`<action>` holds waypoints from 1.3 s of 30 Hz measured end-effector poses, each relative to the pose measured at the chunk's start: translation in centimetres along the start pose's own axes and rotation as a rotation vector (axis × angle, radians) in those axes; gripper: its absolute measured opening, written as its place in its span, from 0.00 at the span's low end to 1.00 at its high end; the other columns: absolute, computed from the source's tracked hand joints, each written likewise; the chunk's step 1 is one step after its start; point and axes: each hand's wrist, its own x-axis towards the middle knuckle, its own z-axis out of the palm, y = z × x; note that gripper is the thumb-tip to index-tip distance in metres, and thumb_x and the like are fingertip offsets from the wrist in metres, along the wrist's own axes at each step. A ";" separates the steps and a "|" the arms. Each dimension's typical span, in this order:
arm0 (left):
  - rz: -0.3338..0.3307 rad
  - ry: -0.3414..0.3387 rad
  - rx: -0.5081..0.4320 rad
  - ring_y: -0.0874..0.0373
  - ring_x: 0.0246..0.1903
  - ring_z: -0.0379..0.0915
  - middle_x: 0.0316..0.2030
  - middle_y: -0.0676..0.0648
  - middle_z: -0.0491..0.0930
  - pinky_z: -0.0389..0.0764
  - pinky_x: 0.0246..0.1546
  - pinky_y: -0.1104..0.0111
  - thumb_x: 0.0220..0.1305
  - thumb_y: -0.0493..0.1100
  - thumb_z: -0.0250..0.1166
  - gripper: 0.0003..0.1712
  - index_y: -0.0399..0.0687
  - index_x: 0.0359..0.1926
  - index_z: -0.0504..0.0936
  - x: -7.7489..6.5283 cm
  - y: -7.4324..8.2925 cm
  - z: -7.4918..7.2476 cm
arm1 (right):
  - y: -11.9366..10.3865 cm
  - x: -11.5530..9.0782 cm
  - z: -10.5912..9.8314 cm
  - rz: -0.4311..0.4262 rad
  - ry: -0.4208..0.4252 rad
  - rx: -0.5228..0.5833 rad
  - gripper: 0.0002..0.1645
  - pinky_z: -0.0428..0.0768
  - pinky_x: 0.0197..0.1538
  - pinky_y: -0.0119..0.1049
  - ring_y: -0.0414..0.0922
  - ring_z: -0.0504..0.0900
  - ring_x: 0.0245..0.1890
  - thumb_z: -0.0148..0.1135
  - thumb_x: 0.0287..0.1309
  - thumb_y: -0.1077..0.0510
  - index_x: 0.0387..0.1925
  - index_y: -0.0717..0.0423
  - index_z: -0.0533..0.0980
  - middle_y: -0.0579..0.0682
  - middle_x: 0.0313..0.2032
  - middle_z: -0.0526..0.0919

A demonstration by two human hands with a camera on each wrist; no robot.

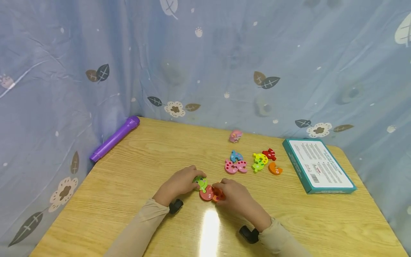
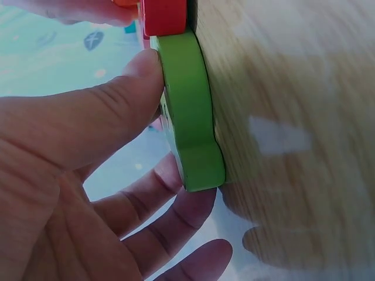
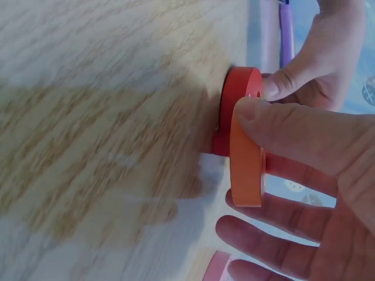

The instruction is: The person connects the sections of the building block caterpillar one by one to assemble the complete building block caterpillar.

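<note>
Your desk (image 1: 144, 157) holds one green head (image 1: 201, 182), clamped in your left fingers (image 2: 140, 193) and fitted to one red piece (image 1: 207, 193); one orange piece (image 3: 246, 167), clamped in your right fingers (image 3: 281, 212), seemingly unseated beside the red; seven loose pieces (image 1: 262, 157) beyond, apparently outstanding.

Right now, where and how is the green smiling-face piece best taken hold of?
Probably by its free outer rim, with the left hand coming from the left: the green piece lies flat on the table, its thick edge offers something to pinch, and the red piece marked 2 adjoins its near right side.
</note>
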 end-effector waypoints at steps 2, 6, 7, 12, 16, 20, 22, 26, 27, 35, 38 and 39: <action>0.001 0.000 -0.004 0.60 0.31 0.64 0.35 0.52 0.69 0.68 0.33 0.67 0.54 0.44 0.68 0.24 0.56 0.54 0.78 -0.1 0.0 -0.1 | -0.1 0.2 0.1 0.006 -0.004 -0.019 0.27 0.66 0.27 0.31 0.38 0.66 0.26 0.73 0.42 0.50 0.48 0.52 0.79 0.42 0.30 0.72; 0.002 0.000 -0.011 0.60 0.30 0.64 0.35 0.52 0.69 0.68 0.33 0.67 0.54 0.43 0.68 0.23 0.55 0.54 0.78 -0.2 0.2 -0.3 | 0.0 0.3 0.4 0.025 -0.012 -0.034 0.27 0.67 0.27 0.32 0.40 0.68 0.29 0.73 0.42 0.49 0.48 0.51 0.79 0.44 0.33 0.73; 0.003 0.001 -0.008 0.60 0.30 0.64 0.35 0.52 0.69 0.68 0.33 0.67 0.54 0.43 0.68 0.23 0.56 0.54 0.78 -0.2 0.2 -0.3 | 0.1 0.2 0.5 0.033 -0.019 -0.032 0.28 0.67 0.28 0.33 0.40 0.69 0.31 0.73 0.42 0.49 0.49 0.50 0.79 0.45 0.34 0.73; 0.003 -0.009 -0.015 0.60 0.30 0.64 0.35 0.52 0.69 0.68 0.33 0.66 0.54 0.44 0.68 0.23 0.55 0.54 0.78 0.0 0.3 -0.1 | 0.7 -0.4 0.9 0.044 -0.028 0.002 0.35 0.71 0.32 0.35 0.42 0.70 0.36 0.73 0.42 0.50 0.55 0.51 0.75 0.47 0.39 0.73; -0.003 -0.013 -0.014 0.60 0.31 0.64 0.35 0.53 0.69 0.69 0.34 0.66 0.54 0.45 0.68 0.23 0.56 0.54 0.78 0.1 0.3 0.2 | 1.1 -0.8 0.9 0.033 -0.009 0.040 0.38 0.74 0.38 0.39 0.43 0.73 0.39 0.74 0.41 0.49 0.57 0.53 0.73 0.47 0.42 0.74; -0.008 -0.013 -0.011 0.60 0.30 0.65 0.35 0.53 0.69 0.69 0.34 0.66 0.54 0.45 0.68 0.23 0.57 0.54 0.78 0.1 0.2 0.3 | 1.5 -0.7 0.6 0.034 -0.015 0.104 0.39 0.75 0.44 0.42 0.44 0.74 0.43 0.72 0.43 0.48 0.58 0.55 0.71 0.49 0.46 0.74; -0.009 -0.011 -0.009 0.60 0.30 0.64 0.35 0.53 0.69 0.69 0.34 0.66 0.54 0.45 0.68 0.23 0.57 0.53 0.78 0.0 0.1 0.3 | 1.6 -0.4 0.3 0.025 -0.022 0.136 0.39 0.74 0.47 0.43 0.45 0.74 0.45 0.72 0.44 0.49 0.59 0.56 0.70 0.51 0.49 0.74; -0.006 -0.009 -0.014 0.60 0.30 0.65 0.35 0.53 0.69 0.69 0.34 0.65 0.54 0.45 0.68 0.23 0.56 0.53 0.79 -0.1 -0.1 0.3 | 2.1 0.2 -0.5 0.011 -0.027 0.167 0.38 0.72 0.52 0.46 0.51 0.72 0.51 0.71 0.46 0.52 0.59 0.57 0.69 0.56 0.54 0.71; -0.004 -0.011 -0.017 0.60 0.30 0.65 0.35 0.53 0.69 0.69 0.34 0.65 0.54 0.45 0.68 0.23 0.56 0.53 0.78 -0.1 -0.2 0.3 | 2.3 0.3 -0.8 0.012 -0.027 0.170 0.38 0.71 0.53 0.47 0.52 0.72 0.52 0.71 0.46 0.53 0.59 0.57 0.69 0.57 0.55 0.71; 0.003 -0.008 -0.045 0.59 0.29 0.63 0.35 0.52 0.69 0.68 0.33 0.65 0.55 0.43 0.67 0.23 0.55 0.54 0.78 -0.2 -0.1 0.3 | 5.8 0.8 -1.9 0.057 0.115 0.074 0.26 0.72 0.52 0.49 0.56 0.72 0.51 0.68 0.48 0.63 0.52 0.61 0.74 0.57 0.50 0.75; 0.008 -0.004 -0.048 0.59 0.30 0.63 0.35 0.51 0.69 0.68 0.34 0.65 0.55 0.43 0.67 0.23 0.54 0.54 0.78 -0.2 0.0 0.2 | 7.7 1.2 -2.0 0.062 0.146 -0.008 0.19 0.67 0.57 0.53 0.62 0.67 0.57 0.62 0.53 0.68 0.49 0.61 0.76 0.59 0.54 0.73; 0.011 -0.008 -0.050 0.59 0.30 0.63 0.35 0.51 0.69 0.68 0.34 0.65 0.55 0.43 0.67 0.23 0.54 0.54 0.78 -0.1 0.0 0.2 | 8.3 1.3 -1.9 0.065 0.136 -0.018 0.18 0.65 0.58 0.53 0.62 0.65 0.59 0.60 0.55 0.69 0.49 0.61 0.76 0.60 0.55 0.73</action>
